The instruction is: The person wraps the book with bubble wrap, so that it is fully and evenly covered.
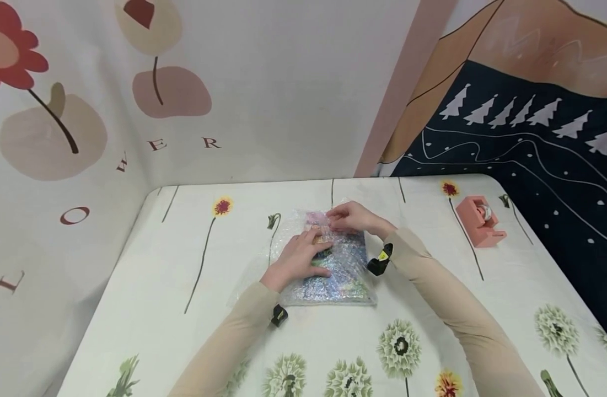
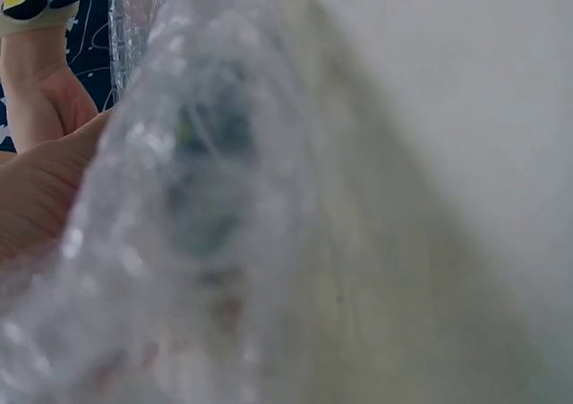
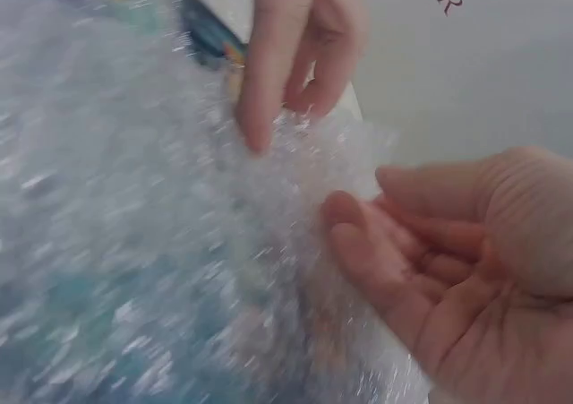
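Clear bubble wrap [image 1: 350,270] [image 2: 215,270] [image 3: 107,198] lies around a flat, colorful, mostly blue item on the table. The left hand [image 1: 299,256] rests on its left part with fingers spread; in the right wrist view the left hand [image 3: 300,55] touches the wrap with a straight finger. At the upper edge the right hand [image 1: 355,218] has bent fingers, and its thumb and fingers [image 3: 345,211] pinch the wrap's edge in the right wrist view. Blur hides the exact contact. Wrap fills much of the left wrist view.
A pink tape dispenser [image 1: 477,223] with a roll stands at the table's right rear. The flower-print tablecloth [image 1: 184,342] covers the table. Printed cloth hangs [image 1: 283,110] behind and at both sides. Each wrist wears a black device.
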Available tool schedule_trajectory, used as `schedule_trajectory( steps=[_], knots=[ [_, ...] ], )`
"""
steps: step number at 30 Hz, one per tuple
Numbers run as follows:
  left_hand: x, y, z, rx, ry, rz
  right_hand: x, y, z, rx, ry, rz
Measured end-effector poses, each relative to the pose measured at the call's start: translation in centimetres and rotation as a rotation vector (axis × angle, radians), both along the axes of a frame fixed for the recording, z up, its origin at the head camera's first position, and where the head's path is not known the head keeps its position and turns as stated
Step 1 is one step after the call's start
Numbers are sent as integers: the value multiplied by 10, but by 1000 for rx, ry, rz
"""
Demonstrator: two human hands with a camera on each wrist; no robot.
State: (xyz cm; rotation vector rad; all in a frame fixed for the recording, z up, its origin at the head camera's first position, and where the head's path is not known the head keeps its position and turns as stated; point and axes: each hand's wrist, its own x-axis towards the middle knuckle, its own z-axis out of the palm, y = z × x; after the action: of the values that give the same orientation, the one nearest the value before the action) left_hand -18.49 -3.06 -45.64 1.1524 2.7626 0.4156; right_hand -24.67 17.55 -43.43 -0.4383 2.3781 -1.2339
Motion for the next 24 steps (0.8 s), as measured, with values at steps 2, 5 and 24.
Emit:
schedule_trajectory(
  steps=[2,5,24],
  knots=[
    [0,0,-1,9,7,-5,6,6,-1,-12,115,56],
    [0,1,-1,27,9,-4,13,15,-4,7,250,145],
    [2,-5,-4,75,-94,33,35,25,-22,197,417,426]
  ],
)
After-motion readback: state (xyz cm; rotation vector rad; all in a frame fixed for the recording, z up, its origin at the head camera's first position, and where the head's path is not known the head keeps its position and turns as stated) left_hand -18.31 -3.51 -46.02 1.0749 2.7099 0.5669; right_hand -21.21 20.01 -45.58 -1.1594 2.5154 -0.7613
